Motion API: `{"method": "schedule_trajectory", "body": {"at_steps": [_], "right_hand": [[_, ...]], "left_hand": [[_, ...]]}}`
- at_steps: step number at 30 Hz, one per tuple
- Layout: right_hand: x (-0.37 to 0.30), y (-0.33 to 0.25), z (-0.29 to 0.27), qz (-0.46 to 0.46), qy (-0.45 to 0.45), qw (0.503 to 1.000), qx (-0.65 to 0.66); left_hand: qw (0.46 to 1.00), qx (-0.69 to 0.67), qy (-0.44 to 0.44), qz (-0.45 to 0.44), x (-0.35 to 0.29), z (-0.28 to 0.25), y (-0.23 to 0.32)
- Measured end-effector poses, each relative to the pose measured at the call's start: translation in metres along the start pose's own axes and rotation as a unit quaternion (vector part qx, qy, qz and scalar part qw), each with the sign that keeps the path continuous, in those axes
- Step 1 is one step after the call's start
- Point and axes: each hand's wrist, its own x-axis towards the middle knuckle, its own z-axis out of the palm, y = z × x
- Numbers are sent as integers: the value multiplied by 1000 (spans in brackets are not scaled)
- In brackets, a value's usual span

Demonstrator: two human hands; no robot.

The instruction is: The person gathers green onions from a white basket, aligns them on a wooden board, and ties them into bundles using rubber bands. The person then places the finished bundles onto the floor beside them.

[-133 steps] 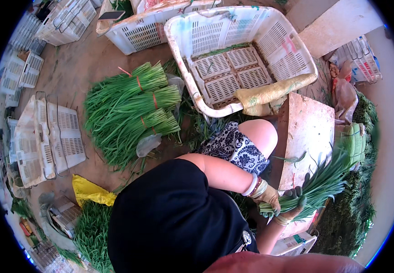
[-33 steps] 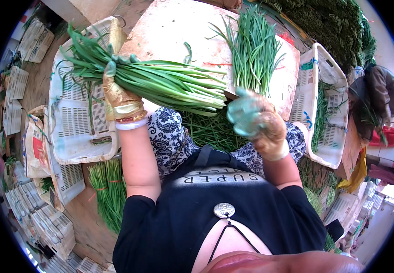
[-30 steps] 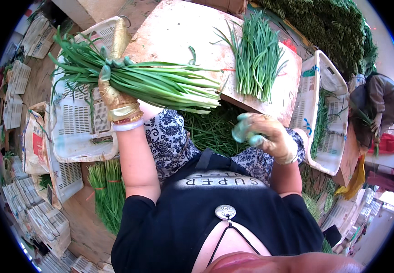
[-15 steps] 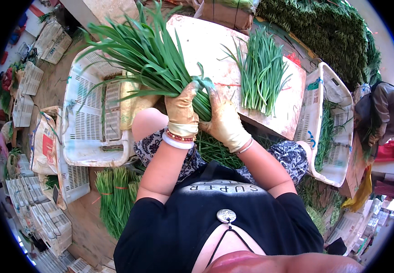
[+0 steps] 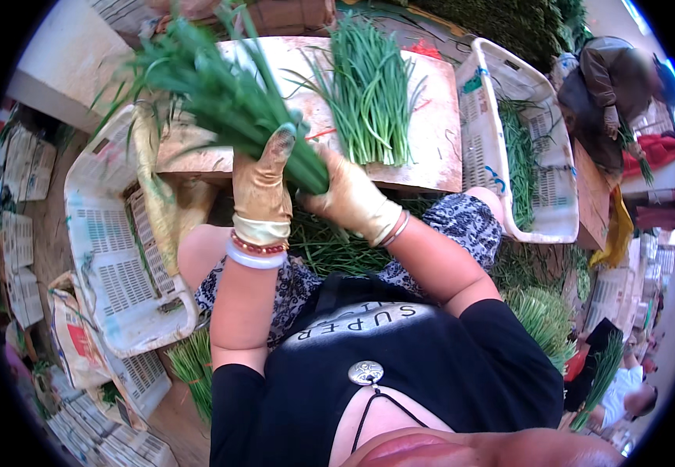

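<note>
Together, your gloved left hand (image 5: 263, 183) and right hand (image 5: 353, 194) form a closed grip on a leafy green bunch (image 5: 225, 93), the left wrapped about its stalks, the right clasping its lower end. Held up before you, the bunch slants away to the left from the grip, its leaf tips blurred. Just below the grip, a red bead bracelet (image 5: 258, 244) and a white bangle (image 5: 256, 256) circle your left wrist. Beneath the grip, between your knees, lie loose green leaves (image 5: 337, 253).

Just beyond the grip stands the pale desk (image 5: 440, 117), where a second bunch (image 5: 369, 97) rests to the right of the grip, stalk ends toward you, near a red tangle (image 5: 425, 49) at the far edge. Left of the grip sits a white crate (image 5: 112, 265), a yellowish cloth (image 5: 156, 191) draped over its rim; right of the grip, beside the desk, another crate (image 5: 476, 128) holds more greens (image 5: 516, 171). Below and left of the grip, past your elbow, lies a banded bundle (image 5: 193, 370). Well beyond the grip rises a dark green heap (image 5: 501, 23). Far to its right, a co-worker (image 5: 606, 74) in a brown jacket holds a few stalks (image 5: 639, 159) near a red cloth (image 5: 653, 152).
</note>
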Motion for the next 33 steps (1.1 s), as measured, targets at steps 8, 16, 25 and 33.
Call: {"method": "schedule_trajectory", "body": {"at_steps": [8, 16, 25, 33], "right_hand": [[73, -12, -136, 80, 140, 978, 133], [109, 108, -86, 333, 94, 882, -319], [124, 89, -84, 354, 24, 873, -336], [61, 79, -170, 155, 235, 919, -276]], "left_hand": [[956, 270, 39, -112, 60, -17, -86], [774, 613, -97, -123, 70, -6, -161], [785, 609, -89, 66, 74, -44, -241], [819, 563, -65, -86, 69, 4, -153]]}}
